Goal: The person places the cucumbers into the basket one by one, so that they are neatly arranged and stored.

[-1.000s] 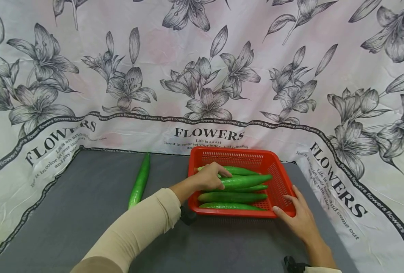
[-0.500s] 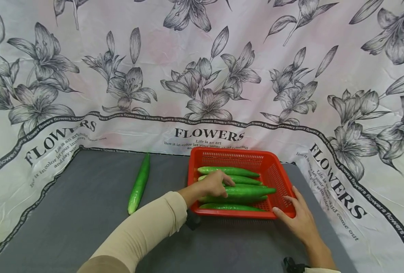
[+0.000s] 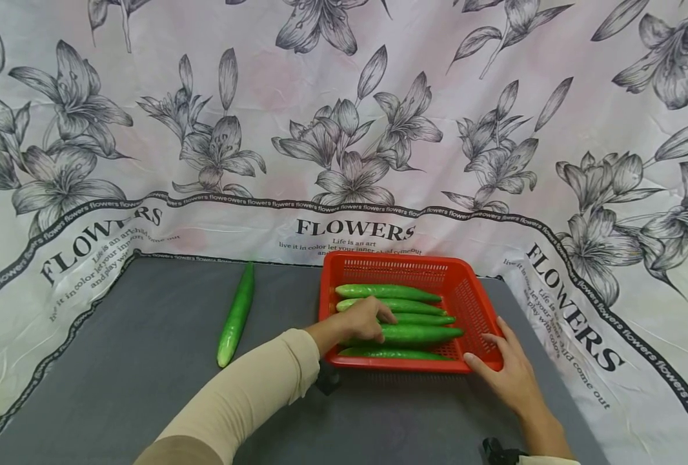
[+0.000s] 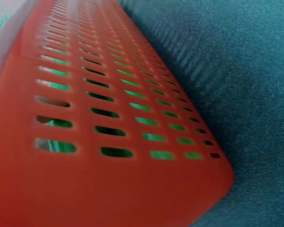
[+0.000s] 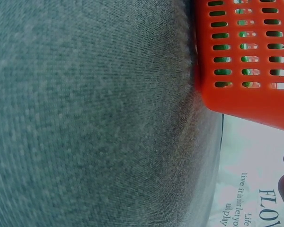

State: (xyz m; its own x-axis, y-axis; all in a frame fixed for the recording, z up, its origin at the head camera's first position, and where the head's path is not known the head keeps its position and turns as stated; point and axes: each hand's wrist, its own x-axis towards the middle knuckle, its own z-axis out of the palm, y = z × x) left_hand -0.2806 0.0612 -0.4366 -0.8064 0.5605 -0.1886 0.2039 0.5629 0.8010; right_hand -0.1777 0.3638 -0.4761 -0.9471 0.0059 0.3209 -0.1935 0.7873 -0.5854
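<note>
My left hand (image 3: 358, 321) reaches into the red plastic basket (image 3: 483, 303). Its fingers hold a green cucumber (image 3: 422, 334) that lies crosswise near the basket's front. Behind and in front of it lie several more cucumbers, among them a rear one (image 3: 390, 292) and a front one (image 3: 393, 353), roughly parallel. My right hand (image 3: 509, 365) grips the basket's front right corner, thumb over the front rim and fingers over the right side. In the left wrist view the slotted basket wall (image 4: 109, 189) hides most of the left hand; green shows through its slots.
A single cucumber (image 3: 236, 316) lies on the grey tabletop (image 3: 146, 361), left of the basket. A white flower-printed cloth (image 3: 350, 223) rises behind the table and along both sides. The right wrist view shows mostly grey table cloth (image 5: 85, 113).
My left hand has moved toward the basket's front with the cucumber, lowering it between the others. The right hand stays at the corner.
</note>
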